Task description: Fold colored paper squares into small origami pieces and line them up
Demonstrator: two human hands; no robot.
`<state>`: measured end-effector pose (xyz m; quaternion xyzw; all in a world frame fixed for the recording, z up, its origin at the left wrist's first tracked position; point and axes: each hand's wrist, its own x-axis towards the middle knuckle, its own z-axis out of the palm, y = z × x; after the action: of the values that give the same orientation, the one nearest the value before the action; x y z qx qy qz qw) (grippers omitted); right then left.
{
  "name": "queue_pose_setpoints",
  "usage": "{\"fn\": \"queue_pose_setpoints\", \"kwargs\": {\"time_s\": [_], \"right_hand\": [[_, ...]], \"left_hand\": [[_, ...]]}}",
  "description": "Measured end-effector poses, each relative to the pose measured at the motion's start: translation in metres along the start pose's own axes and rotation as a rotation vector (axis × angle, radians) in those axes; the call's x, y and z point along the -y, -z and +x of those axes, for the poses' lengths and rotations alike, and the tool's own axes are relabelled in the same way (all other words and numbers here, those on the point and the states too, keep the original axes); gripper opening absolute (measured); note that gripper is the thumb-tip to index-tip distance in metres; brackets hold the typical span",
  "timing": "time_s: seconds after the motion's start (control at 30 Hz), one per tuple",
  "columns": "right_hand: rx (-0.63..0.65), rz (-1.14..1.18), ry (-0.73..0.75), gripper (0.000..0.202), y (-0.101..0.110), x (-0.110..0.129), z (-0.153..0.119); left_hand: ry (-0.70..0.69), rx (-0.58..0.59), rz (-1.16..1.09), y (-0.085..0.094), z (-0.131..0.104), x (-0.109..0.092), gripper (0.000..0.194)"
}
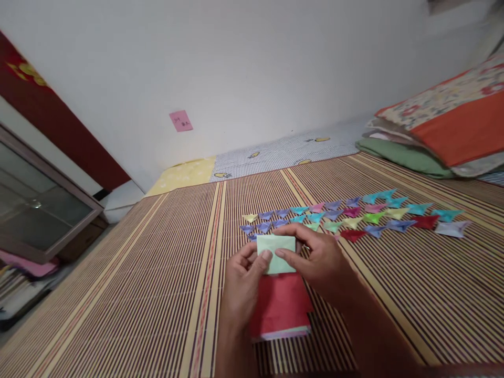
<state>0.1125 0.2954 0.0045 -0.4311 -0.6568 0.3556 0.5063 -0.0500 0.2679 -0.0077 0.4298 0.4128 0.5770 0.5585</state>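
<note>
A pale green folded paper (276, 244) is held up between both hands, its face toward me. My left hand (246, 273) grips its left side, the thumb pressed on the front near the bottom. On the right edge, my right hand (315, 254) has its thumb on the front and its fingers behind. Just below lies a stack of paper sheets (281, 304), red on top with paler colours showing at the near edge. Beyond the hands stand rows of small folded paper boats (352, 211) in many colours; the hands hide some of them.
A striped bamboo mat (157, 273) covers the surface. Folded bedding (452, 126) is piled at the right rear. A patterned cloth (275, 155) runs along the wall, where a pink note (181, 121) is stuck. A glass-fronted cabinet (39, 194) stands at left.
</note>
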Motion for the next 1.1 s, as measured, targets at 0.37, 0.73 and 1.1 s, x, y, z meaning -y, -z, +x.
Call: {"fn": "queue_pose_setpoints", "kwargs": {"time_s": [0.37,0.73,1.1], "right_hand": [[0.0,0.318,-0.107,0.018,-0.003,-0.017,0.003],[-0.089,0.402,-0.108,0.023,0.003,-0.021,0.007],[-0.072,0.384,-0.123,0.022,0.002,-0.017,0.006]], "left_hand": [[-0.084,-0.053,0.012,-0.007,0.004,0.003,0.025],[0.007,0.118,-0.125,-0.003,0.006,0.012,0.039],[0.092,0.11,-0.239,-0.011,0.006,0.009,0.048]]}}
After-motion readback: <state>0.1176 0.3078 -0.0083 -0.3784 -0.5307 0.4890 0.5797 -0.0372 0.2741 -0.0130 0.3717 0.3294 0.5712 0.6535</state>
